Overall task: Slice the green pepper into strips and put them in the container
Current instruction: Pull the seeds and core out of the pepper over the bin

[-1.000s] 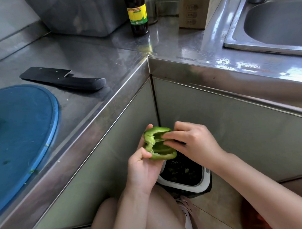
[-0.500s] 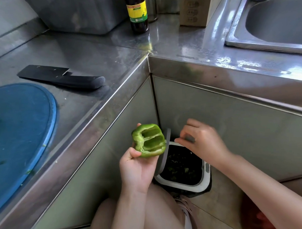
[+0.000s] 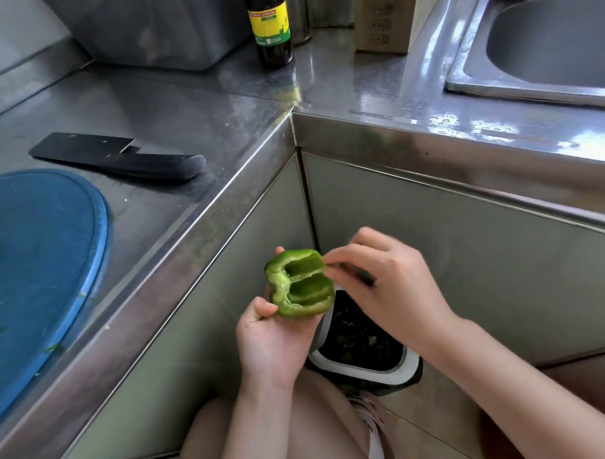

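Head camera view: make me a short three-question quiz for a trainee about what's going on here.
1. True or false: the knife lies on the blue cutting board.
2. Which hand holds the green pepper from below? A. left B. right C. neither
3. Short answer: what stands below the pepper, down by the cabinet corner?

Key
1. False: it lies on the counter, beside the board.
2. A: the left hand.
3. A white-rimmed bin with dark scraps inside.
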Available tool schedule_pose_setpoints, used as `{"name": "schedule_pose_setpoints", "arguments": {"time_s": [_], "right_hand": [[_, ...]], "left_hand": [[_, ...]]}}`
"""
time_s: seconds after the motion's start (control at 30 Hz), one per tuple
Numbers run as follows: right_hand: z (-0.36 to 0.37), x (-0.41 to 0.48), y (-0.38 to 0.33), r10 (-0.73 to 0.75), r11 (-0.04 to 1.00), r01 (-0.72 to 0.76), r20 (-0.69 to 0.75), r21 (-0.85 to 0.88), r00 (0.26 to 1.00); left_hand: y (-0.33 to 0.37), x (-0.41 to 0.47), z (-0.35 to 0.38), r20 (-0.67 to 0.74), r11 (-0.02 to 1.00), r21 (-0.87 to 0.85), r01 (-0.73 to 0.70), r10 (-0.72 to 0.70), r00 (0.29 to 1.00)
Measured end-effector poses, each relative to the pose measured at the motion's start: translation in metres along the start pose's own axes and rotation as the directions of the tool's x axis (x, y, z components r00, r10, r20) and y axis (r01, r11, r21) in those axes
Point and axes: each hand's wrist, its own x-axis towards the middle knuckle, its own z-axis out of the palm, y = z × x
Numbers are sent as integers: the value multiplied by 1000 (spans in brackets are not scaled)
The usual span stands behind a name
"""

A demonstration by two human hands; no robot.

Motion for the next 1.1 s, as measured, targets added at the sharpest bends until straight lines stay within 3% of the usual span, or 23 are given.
{"name": "schedule_pose_setpoints", "arguments": {"time_s": [0.2,0.37,0.5,0.57,0.6,0.67,0.83,0.97,1.03,1.1], "right_hand": [[18,0,-32,271,963,-265,193,-56,943],[26,6,-41,334,942,-320,255,-97,907],[32,10,-41,398,917,-390,249,-84,883],[37,11,-40,403,915,-392,236,-96,884],[39,12,-39,400,916,-388,230,-99,887],[40,13,-38,391,920,-379,226,-95,892],[42,9,-36,337,940,-326,137,-95,931],[46,6,-36,295,949,-291,22,-119,955],[41,4,-37,310,947,-305,43,-96,950],[33,4,-37,359,933,-349,131,-89,924]], "left_hand": [[1,1,-11,38,998,11,57,-57,998],[4,0,-28,111,985,0,172,-171,979],[6,1,-26,62,988,35,149,-151,987],[3,1,-25,-59,996,58,62,-59,997],[3,1,-25,-51,999,29,26,-24,998],[3,0,-21,98,994,-94,57,-48,994],[5,-1,-25,137,985,-47,166,-158,978],[2,2,-19,8,998,-60,20,-19,1000],[2,2,-17,116,991,-103,81,-69,991],[3,0,-22,75,989,-76,124,-119,990]]}}
